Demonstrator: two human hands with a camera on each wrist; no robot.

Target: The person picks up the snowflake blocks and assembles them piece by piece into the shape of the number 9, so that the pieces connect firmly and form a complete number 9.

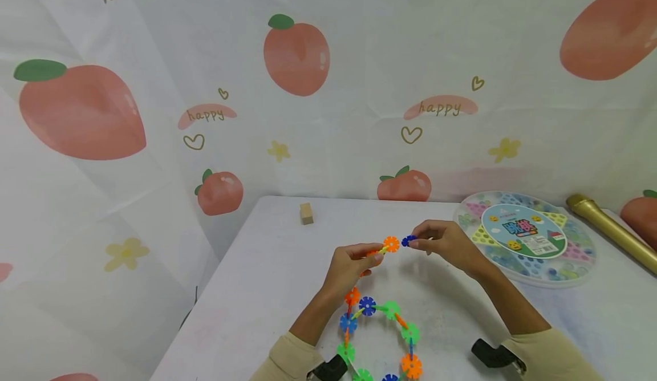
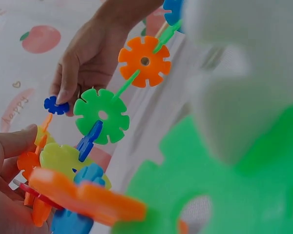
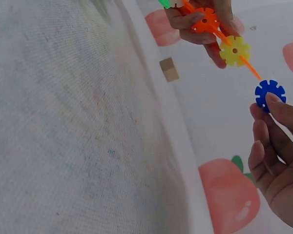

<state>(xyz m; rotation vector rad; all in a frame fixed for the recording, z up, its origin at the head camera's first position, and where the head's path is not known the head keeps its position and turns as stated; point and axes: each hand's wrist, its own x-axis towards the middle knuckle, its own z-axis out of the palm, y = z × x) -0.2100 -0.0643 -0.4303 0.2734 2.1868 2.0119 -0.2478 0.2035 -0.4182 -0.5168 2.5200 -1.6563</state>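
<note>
My left hand (image 1: 346, 270) pinches the upper end of a chain of notched plastic snowflake discs, near a yellow disc (image 3: 235, 50). An orange disc (image 1: 391, 244) sticks out past those fingers. Between thumb and fingertips, my right hand (image 1: 449, 247) holds a dark blue disc (image 1: 408, 240) close to that orange one; a small gap shows between them in the head view. Below the left hand the chain runs down into a loop of green, blue and orange discs, among them a green disc (image 2: 101, 116). The bottom of the loop is cut off in the head view.
A small wooden block (image 1: 306, 214) sits near the table's back edge. At the right back lies a round Chinese checkers board (image 1: 477, 221) with a printed label, and beside it a gold microphone-like rod (image 1: 616, 235). A fruit-patterned cloth (image 1: 349, 141) hangs behind the white table (image 1: 246, 290).
</note>
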